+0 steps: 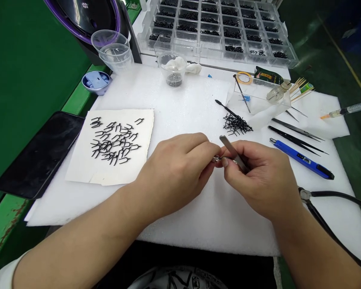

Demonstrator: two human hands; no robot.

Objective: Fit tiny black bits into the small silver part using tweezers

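My left hand [180,168] is closed, its thumb and fingers pinching a small shiny metal piece [215,159]. The fingertips of my right hand [258,172] meet it there, and between them runs a thin dark bit I cannot make out clearly. Tucked in my right hand is a pair of metal tweezers [230,146], blunt end pointing up and away. Just beyond the hands lies a pile of small black forked pieces [237,124]. To the left, more black forked pieces [116,140] are spread over a sheet of white paper [138,172].
A divided clear box [209,38] of black parts stands at the back. On the right lie dark tweezers [289,137], a blue cutter [302,158], pliers [305,195] and a syringe [345,110]. Plastic cups [116,52] and a black tablet-like slab [42,154] are left.
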